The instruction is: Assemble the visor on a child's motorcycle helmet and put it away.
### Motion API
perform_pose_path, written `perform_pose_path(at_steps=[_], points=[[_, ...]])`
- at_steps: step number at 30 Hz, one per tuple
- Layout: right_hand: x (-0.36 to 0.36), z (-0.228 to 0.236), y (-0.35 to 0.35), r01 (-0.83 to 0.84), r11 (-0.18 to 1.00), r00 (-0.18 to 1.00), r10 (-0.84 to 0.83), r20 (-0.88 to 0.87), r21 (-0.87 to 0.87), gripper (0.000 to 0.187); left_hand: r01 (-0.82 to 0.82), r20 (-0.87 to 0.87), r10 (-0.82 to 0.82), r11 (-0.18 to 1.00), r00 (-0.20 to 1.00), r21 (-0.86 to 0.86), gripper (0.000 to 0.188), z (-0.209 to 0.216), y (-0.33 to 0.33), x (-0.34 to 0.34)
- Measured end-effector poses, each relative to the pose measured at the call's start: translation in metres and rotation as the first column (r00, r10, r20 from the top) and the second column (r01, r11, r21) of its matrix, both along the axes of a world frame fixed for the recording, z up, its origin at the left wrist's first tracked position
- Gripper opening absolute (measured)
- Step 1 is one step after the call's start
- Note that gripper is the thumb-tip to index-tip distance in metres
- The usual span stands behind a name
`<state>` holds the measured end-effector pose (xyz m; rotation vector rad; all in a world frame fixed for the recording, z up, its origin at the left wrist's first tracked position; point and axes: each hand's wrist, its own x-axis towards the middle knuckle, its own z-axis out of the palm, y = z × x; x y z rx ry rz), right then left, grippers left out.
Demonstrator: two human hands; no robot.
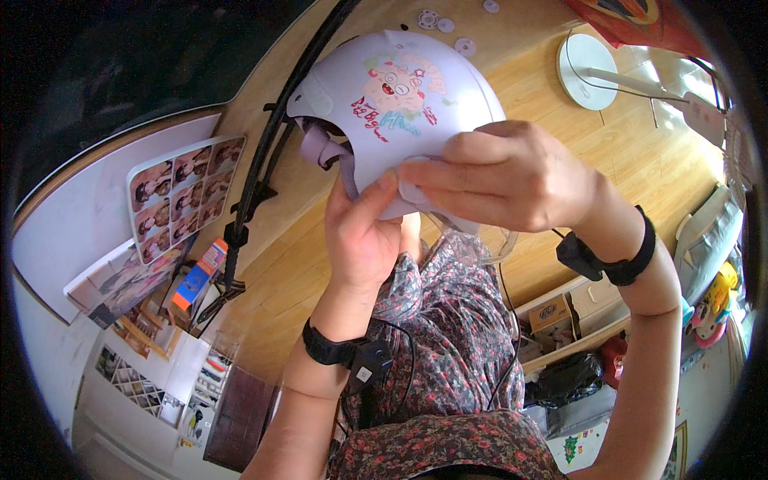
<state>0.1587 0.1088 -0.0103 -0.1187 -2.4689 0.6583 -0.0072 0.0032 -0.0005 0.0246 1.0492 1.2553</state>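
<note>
A pale lavender helmet (448, 88) with a coloured cartoon print on its shell is held up in front of me. My left hand (364, 232) grips its lower edge from below, the thumb pressed on the side of the shell. With bent fingers my right hand (520, 176) pinches a small round lavender piece (412, 190) at the helmet's side, close to my left thumb. I cannot tell whether that piece is fixed to the shell. A purple strap (324, 150) shows at the opening. Below my right hand, a clear curved plastic part (500, 248) is partly hidden.
A black pole (260, 152) rises left of the helmet. Small round pieces (446, 26) lie on the surface beyond it. A stand with a round white base (588, 72) is at the far right. To the left is a photo board (184, 196), and low shelving (572, 316) stands right.
</note>
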Motion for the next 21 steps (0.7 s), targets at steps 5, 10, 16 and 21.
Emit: perform_pose_path(at_steps=[5,10,16,21], points=[[-0.004,0.004,0.012,-0.057,0.998,0.998,0.058,-0.030,0.039,0.024,-0.029,-0.006,0.029,0.999,1.000,-0.019,0.039,0.004,0.004,0.001],[-0.001,0.009,0.011,-0.019,0.990,1.000,0.015,0.026,0.143,0.025,-0.067,0.057,0.068,0.997,0.996,-0.026,0.040,0.004,0.004,0.001],[0.011,0.011,0.001,0.089,0.996,0.984,-0.092,0.155,0.029,0.034,0.020,-0.149,-0.018,1.000,0.989,0.013,0.046,0.002,0.009,0.008],[0.015,0.004,-0.034,0.237,0.971,0.947,-0.228,0.224,-0.012,0.043,0.007,-0.131,-0.016,0.998,0.991,-0.069,0.048,0.001,0.005,0.009]])
